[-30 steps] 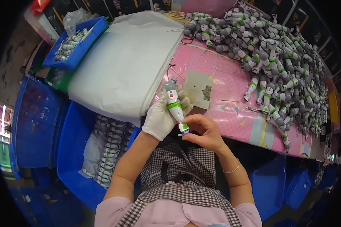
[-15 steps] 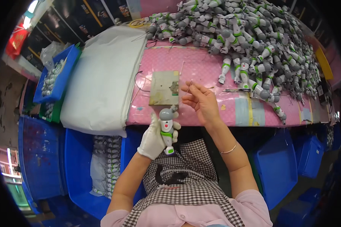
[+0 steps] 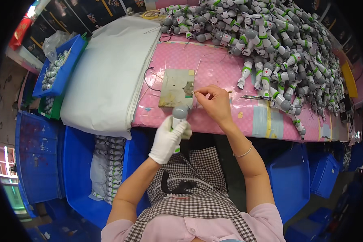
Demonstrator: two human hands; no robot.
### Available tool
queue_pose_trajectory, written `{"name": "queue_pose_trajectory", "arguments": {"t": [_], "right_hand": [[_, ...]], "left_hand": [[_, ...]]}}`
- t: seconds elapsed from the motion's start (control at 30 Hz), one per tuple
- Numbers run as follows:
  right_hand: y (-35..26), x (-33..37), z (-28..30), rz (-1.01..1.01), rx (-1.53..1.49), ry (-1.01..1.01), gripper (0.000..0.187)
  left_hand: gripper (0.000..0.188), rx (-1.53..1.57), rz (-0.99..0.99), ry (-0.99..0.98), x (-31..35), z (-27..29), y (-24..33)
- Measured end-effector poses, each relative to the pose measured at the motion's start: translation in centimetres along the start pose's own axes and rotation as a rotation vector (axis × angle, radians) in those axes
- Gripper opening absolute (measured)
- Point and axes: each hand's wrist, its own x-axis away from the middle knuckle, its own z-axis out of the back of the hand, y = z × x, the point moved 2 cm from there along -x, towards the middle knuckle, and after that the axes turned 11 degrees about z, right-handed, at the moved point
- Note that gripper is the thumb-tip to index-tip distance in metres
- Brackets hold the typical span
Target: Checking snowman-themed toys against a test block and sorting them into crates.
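Observation:
My gloved left hand [image 3: 165, 139] is closed around a toy figure's arm [image 3: 180, 113], white with a green band and a grey ball at its upper end. The glove covers most of the piece. Just beyond it, a flat grey metal plate [image 3: 174, 86] with a small greenish patch at its right edge lies on the bench. My bare right hand [image 3: 214, 101] pinches at that edge. Its thumb and forefinger are pressed together on a thin stick, mostly hidden by the fingers.
A large heap of similar toy arms [image 3: 278, 48] covers the bench's far right, with tweezers [image 3: 256, 97] before it. White sheeting [image 3: 109, 76] lies at left. Blue bins [image 3: 80, 169] stand below the bench; a blue tray [image 3: 70, 72] of parts sits far left.
My right hand has moved to the plate's edge, its fingers now curled into a tight pinch. The left hand has turned the toy arm, hiding its printed front.

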Motion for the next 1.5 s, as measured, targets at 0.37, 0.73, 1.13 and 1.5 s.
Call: {"name": "queue_pose_trajectory", "arguments": {"t": [0.37,0.73,1.13,1.5], "right_hand": [[-1.5,-2.0,0.7,-0.015,0.27,-0.171,0.015],[-2.3,-3.3,0.8,-0.077,0.209,-0.213,0.015],[-0.8,-3.2,-1.4,-0.182,-0.336,0.009,0.022],[1.5,-3.3,-3.5,-0.147,-0.169,0.008,0.02]], "left_hand": [[0.032,0.157,0.125,-0.158,-2.1,1.1,3.3],[0.034,0.447,0.154,-0.304,-2.4,1.8,2.2],[0.056,1.199,-0.051,-0.526,4.0,14.9,-0.1],[0.021,1.166,-0.03,1.17,11.6,42.7,-17.9]]}}
